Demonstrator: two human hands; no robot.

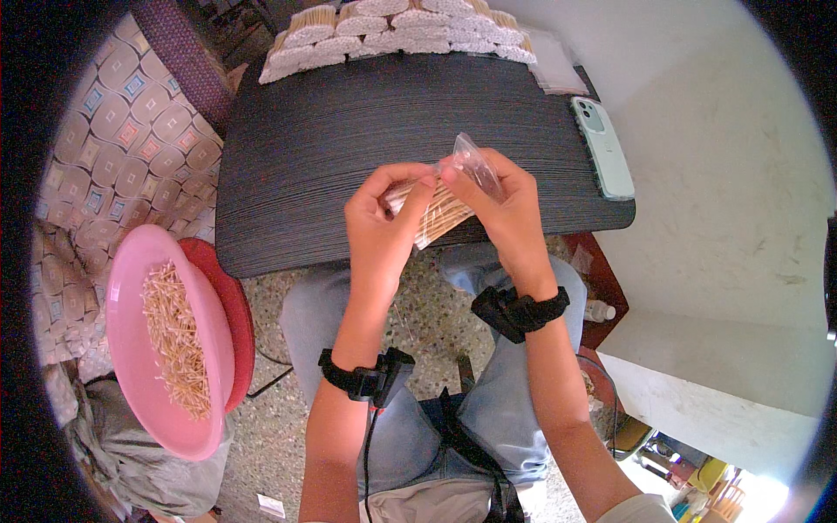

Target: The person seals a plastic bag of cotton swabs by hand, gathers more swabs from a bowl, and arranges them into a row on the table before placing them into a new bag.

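Swab bundles (397, 39) stand stacked at twelve o'clock, loose swabs (177, 340) await packing at eight, and left hand (379, 218) and right hand (514, 213) grip a filled, seemingly unsealed bag (443, 211).

From where I stand, the left-hand grip (375, 211) and right-hand grip (516, 205) pinch a clear plastic bag (446, 207) of wooden-stemmed cotton swabs (432, 220) over the dark wood-grain tabletop (366, 122). Bundled white-tipped swabs (392, 39) lie stacked along its far edge, a pale mint phone (606, 150) at its right. Leftward, a round pink plastic basin (131, 349) holds loose swabs (176, 340).
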